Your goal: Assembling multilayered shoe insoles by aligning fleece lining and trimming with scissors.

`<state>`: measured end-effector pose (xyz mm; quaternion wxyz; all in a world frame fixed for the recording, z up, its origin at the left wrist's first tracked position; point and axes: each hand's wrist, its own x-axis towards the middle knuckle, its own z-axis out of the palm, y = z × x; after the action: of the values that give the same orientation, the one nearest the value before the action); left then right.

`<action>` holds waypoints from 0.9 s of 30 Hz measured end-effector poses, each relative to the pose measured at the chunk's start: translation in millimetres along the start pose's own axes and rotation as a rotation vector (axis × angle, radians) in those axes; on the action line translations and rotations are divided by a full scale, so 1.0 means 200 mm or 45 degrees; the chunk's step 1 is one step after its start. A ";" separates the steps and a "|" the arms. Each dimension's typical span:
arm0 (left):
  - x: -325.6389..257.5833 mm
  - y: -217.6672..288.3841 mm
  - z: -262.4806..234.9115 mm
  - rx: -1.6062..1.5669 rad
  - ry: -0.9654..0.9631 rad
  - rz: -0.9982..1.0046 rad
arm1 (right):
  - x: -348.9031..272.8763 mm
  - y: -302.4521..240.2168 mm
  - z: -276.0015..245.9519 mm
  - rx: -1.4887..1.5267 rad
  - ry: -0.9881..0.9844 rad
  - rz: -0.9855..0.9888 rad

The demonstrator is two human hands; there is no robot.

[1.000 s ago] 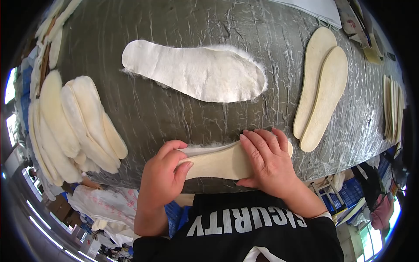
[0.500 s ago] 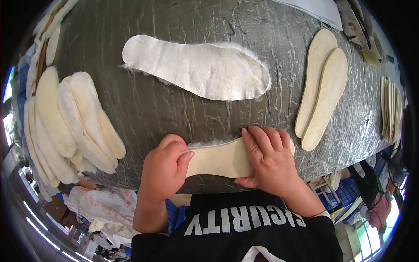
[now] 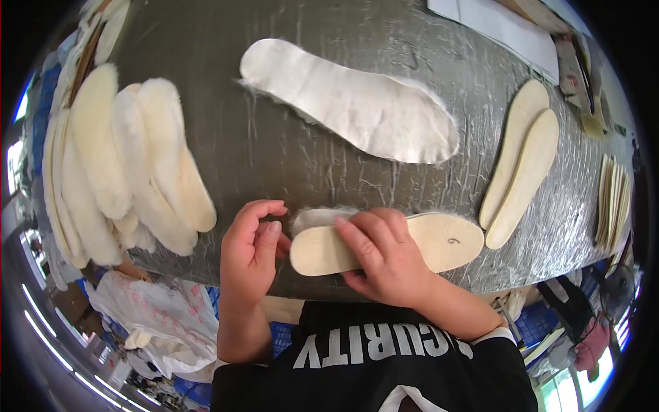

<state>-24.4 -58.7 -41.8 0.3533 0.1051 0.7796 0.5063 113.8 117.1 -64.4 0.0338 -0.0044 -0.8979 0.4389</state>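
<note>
My right hand (image 3: 384,257) is closed around the waist of a cream insole (image 3: 449,240), thumb on the near edge and fingers over the top. Behind its left half a fleecy white piece (image 3: 322,218) shows; how the two are joined is hidden. My left hand (image 3: 252,247) is just beside the insole's rounded left end, its thumb and fingers apart and nothing seen in them. Farther away on the table lies a loose white fleece insole (image 3: 357,103), its smooth side up and fuzz along the edges.
On the left is a pile of fluffy cream insoles (image 3: 161,151). Two plain insoles (image 3: 532,165) overlap at the right, with a stack of thin pieces (image 3: 612,206) beyond. White sheets (image 3: 501,34) lie at the far right of the wrapped table (image 3: 226,137).
My left hand has let go of the insole's left end. My right hand has moved left along the insole to its middle. The whole view has shifted a little.
</note>
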 end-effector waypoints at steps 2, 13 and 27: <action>-0.04 -0.07 -0.03 -0.049 0.031 -0.190 | 0.00 0.00 0.01 0.069 0.111 0.018; -0.04 -0.10 0.03 -0.283 -0.174 -0.402 | -0.01 0.01 -0.04 0.295 0.073 0.095; -0.06 -0.12 0.10 -0.310 -0.229 -0.232 | -0.01 0.00 -0.05 0.458 0.165 0.229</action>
<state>2.7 -61.0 -61.5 0.4762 0.0351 0.6841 0.5514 115.5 125.2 -58.6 0.0523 -0.1066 -0.7970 0.5922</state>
